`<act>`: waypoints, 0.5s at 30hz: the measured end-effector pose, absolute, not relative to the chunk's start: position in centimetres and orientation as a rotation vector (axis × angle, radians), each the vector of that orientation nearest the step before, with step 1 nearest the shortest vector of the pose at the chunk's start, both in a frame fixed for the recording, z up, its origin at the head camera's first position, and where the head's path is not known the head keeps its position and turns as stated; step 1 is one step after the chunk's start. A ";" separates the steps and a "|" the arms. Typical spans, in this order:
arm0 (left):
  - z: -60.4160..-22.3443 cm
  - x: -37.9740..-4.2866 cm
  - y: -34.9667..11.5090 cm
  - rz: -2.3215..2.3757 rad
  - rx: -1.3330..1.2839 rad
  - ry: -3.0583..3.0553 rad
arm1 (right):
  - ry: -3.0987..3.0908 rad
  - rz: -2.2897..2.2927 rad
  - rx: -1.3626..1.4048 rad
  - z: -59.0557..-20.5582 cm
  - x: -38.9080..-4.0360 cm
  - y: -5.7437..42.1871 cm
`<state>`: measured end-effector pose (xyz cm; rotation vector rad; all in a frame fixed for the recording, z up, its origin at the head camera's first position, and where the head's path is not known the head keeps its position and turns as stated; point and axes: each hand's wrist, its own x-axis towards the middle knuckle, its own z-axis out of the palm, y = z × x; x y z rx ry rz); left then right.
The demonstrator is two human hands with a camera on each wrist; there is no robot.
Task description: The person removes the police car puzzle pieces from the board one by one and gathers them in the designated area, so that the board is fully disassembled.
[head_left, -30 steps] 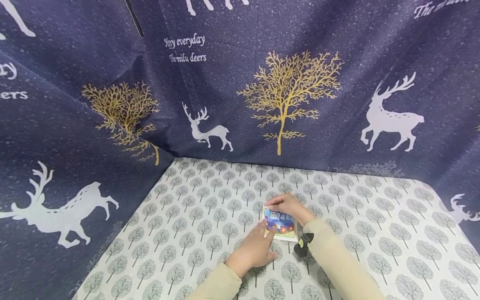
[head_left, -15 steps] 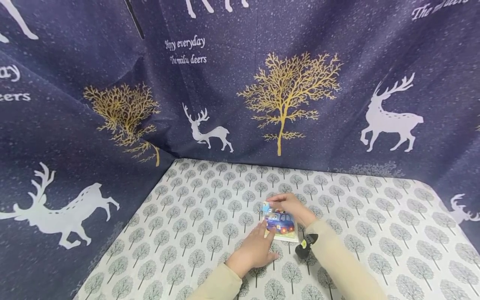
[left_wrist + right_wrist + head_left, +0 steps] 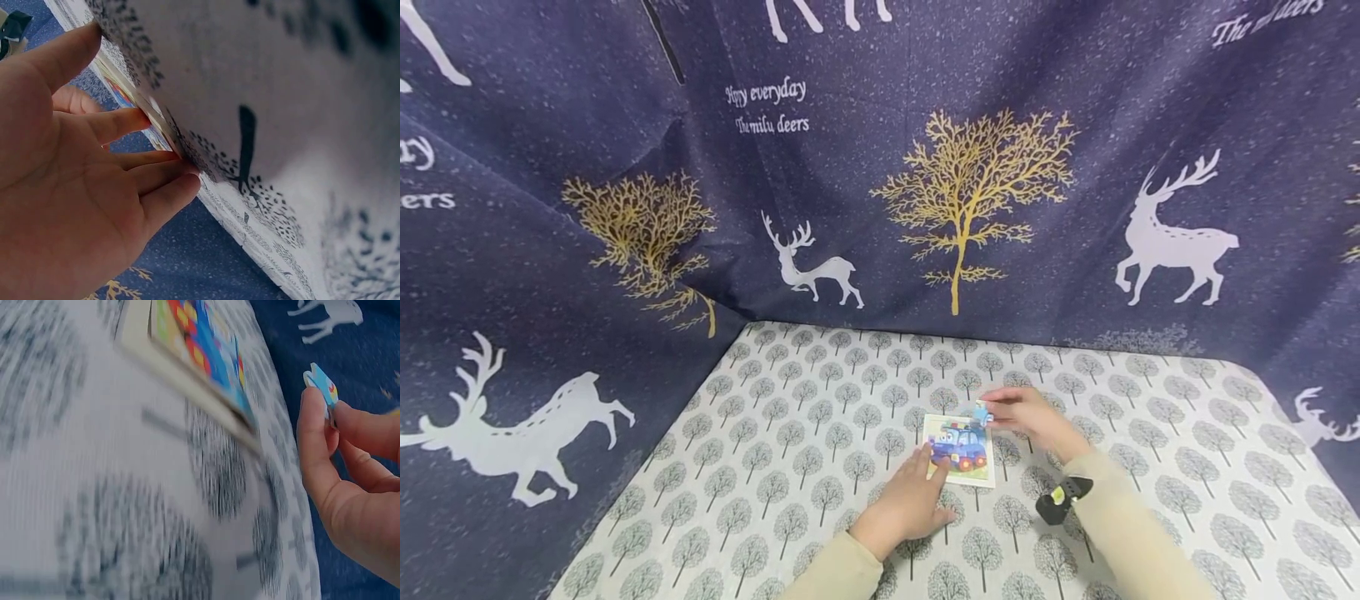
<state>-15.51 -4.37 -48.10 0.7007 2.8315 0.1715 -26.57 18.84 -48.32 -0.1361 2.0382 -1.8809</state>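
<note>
A small jigsaw puzzle (image 3: pixel 953 480) showing a blue cartoon car with red wheels lies flat in a pale frame. My left hand (image 3: pixel 901 502) rests at its left side, fingertips on the edge and fingers fairly straight; in the left wrist view those fingers (image 3: pixel 169 184) touch the thin board. Just above the puzzle's upper right corner, my right hand (image 3: pixel 1033 417) pinches a light blue puzzle piece (image 3: pixel 324 384) between thumb and fingers. From the right wrist view, the piece is apart from the board, and a dark gap shows at the puzzle's (image 3: pixel 206 344) near corner.
A cloth (image 3: pixel 775 517) printed with grey trees covers the table. Dark blue curtains (image 3: pixel 850 167) with deer and golden trees hang behind it and at the left. A black device (image 3: pixel 1063 500) is strapped at the right wrist.
My right hand has lifted the light blue piece from the puzzle's upper left and carried it right, to the upper right corner. The left hand has stayed in place.
</note>
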 end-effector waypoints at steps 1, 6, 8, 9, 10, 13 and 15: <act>-48.0 -15.5 -4.3 0.176 0.701 2.829 | 2.053 -1.875 -0.139 -48.3 -26.4 19.4; -48.0 -15.4 -4.3 0.158 0.711 2.832 | 2.070 -1.881 -0.097 -48.6 -25.8 22.3; -48.1 -15.4 -4.3 0.154 0.712 2.836 | 2.068 -1.883 -0.071 -48.7 -25.4 23.3; -48.1 -15.4 -4.3 0.155 0.712 2.835 | 2.069 -1.887 -0.049 -48.8 -25.3 23.8; -48.2 -15.4 -4.3 0.161 0.707 2.834 | 2.070 -1.889 -0.025 -48.8 -25.1 24.2; -48.2 -15.4 -4.3 0.197 0.693 2.828 | 2.082 -1.886 0.024 -48.8 -24.3 25.3; -48.3 -15.4 -4.3 0.220 0.684 2.825 | 2.082 -1.902 0.066 -48.8 -23.9 25.8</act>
